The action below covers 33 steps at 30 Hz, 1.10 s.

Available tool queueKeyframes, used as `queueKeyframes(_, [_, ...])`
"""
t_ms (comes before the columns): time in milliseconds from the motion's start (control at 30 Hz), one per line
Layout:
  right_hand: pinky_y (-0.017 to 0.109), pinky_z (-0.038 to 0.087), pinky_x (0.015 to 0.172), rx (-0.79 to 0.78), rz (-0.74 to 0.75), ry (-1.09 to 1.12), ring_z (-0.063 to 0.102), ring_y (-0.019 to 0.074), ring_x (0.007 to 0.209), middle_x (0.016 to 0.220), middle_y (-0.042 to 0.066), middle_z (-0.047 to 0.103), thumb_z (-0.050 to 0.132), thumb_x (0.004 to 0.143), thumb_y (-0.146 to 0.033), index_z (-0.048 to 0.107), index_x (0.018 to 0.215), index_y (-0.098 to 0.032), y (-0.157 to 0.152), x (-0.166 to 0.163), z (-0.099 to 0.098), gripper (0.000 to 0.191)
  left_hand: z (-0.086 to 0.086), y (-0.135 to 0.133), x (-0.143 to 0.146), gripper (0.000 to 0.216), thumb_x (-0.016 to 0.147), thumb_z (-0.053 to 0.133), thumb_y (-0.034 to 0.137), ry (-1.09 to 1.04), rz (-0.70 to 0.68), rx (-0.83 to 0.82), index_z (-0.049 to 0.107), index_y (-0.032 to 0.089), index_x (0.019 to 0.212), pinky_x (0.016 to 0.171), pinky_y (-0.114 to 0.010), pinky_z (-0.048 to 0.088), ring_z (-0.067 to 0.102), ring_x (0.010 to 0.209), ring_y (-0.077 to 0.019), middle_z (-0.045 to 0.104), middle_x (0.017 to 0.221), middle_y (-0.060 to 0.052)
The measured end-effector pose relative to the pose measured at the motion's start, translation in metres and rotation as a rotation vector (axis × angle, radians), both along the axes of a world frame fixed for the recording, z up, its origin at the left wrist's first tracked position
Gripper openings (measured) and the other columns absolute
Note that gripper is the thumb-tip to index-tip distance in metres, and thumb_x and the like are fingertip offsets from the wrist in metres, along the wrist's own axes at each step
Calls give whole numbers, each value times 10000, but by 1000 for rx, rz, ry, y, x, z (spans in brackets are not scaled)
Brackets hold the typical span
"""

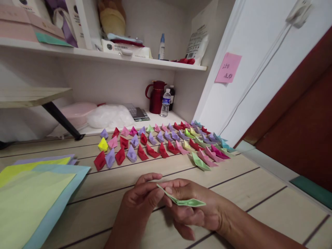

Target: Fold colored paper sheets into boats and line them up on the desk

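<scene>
Both bare hands meet over the wood-patterned surface [238,192], with a folded light green paper [189,202] between them. The right hand [197,191] grasps it, thumb pressed on top and fingers curled beneath; the left hand [144,197] holds the other end between thumb and index finger, its remaining fingers partly hidden. The folded paper is long, narrow and pointed at its right tip.

To the left lies a spread of loose sheets: a pale yellow sheet [38,193] on top, a light blue sheet [75,180] showing from under it, and bright yellow and lavender ones farther back. Beyond the hands, small origami boats stand in rows across the surface, in red, lavender, pink, yellow, green and blue. One light green boat [201,162] sits at the front of the group, nearest the right hand; a bright yellow boat [103,144] stands toward the left end.

Behind the rows, a dark red jug [156,98] and a clear water bottle [165,103] stand below a white shelf [90,54]. A pink sticky note [228,68] is on the wall at right.
</scene>
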State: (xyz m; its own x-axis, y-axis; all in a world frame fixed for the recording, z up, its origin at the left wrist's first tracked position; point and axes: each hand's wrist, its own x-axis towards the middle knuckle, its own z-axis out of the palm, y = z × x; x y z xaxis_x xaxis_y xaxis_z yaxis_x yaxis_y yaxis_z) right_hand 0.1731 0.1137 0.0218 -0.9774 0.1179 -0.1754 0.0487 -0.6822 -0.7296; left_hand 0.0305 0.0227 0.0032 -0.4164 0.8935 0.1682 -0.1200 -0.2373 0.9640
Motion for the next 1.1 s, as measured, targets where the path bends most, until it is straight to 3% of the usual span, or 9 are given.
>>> queueKeyframes(100, [226, 503, 360, 31, -8, -32, 259, 30, 253, 412, -102, 425, 621, 892, -360, 611, 823, -138, -3, -3, -2, 233, -1, 0, -1, 214, 715, 739, 440, 25, 30, -10, 780, 252, 621, 896, -374, 517, 628, 971, -248, 733, 815, -86])
queueKeyframes(167, [232, 502, 357, 83, -60, -82, 365, 55, 272, 460, -53, 533, 630, 872, -431, 613, 835, -132, -6, -6, -3, 301, -1, -1, -1, 241, 698, 749, 430, 24, 124, -61, 752, 232, 560, 840, -340, 523, 641, 905, -229, 723, 877, -78])
queueKeyframes(267, [232, 515, 400, 211, -226, -135, 568, 107, 379, 681, 55, 691, 596, 868, -552, 626, 893, -124, -7, -10, -1, 430, 2, -4, 0, 224, 665, 769, 410, 20, 293, -139, 730, 215, 562, 747, -284, 509, 636, 817, -192, 687, 853, -46])
queueKeyframes(467, [240, 514, 454, 349, -389, -192, 674, 164, 548, 767, 60, 659, 444, 867, -727, 658, 998, -122, 0, -8, 10, 655, 11, -10, -1, 185, 680, 753, 393, 92, 451, -204, 732, 211, 657, 658, -213, 448, 576, 797, -147, 643, 871, -13])
queueKeyframes(600, [203, 493, 513, 566, -391, -181, 652, 144, 666, 814, 16, 651, 793, 711, -511, 600, 1122, -183, 0, -7, 9, 561, 11, -11, -1, 220, 673, 762, 428, 103, 523, -213, 732, 211, 684, 701, -226, 464, 588, 835, -156, 644, 924, -15])
queueKeyframes(700, [197, 462, 532, 610, -448, -202, 588, 103, 600, 729, -26, 631, 869, 627, -368, 616, 1005, -175, -2, -10, 4, 494, 7, -9, -2, 214, 650, 777, 420, 75, 522, -163, 731, 211, 659, 731, -236, 482, 603, 853, -161, 646, 927, -16])
queueKeyframes(867, [187, 343, 477, 692, -587, -306, 497, 84, 494, 555, -33, 602, 788, 708, -364, 627, 766, -159, 0, -9, 4, 267, 1, -3, -3, 242, 652, 787, 388, -25, 382, -142, 707, 202, 785, 780, -254, 486, 629, 842, -159, 691, 870, -16])
queueKeyframes(1033, [204, 365, 488, 864, -567, -318, 509, 101, 497, 540, -26, 591, 725, 765, -341, 651, 768, -159, -2, -5, 10, 196, 3, -2, 3, 589, 607, 801, 330, -11, 271, -109, 602, 242, 1154, 623, -225, 468, 567, 648, -90, 655, 969, 0])
queueKeyframes(1100, [212, 398, 506, 907, -534, -329, 539, 112, 515, 554, -21, 593, 690, 789, -334, 658, 780, -161, -4, -5, 10, 177, 7, -5, 5, 529, 611, 793, 348, 40, 230, -187, 643, 230, 1104, 568, -209, 429, 534, 599, -88, 660, 846, 17])
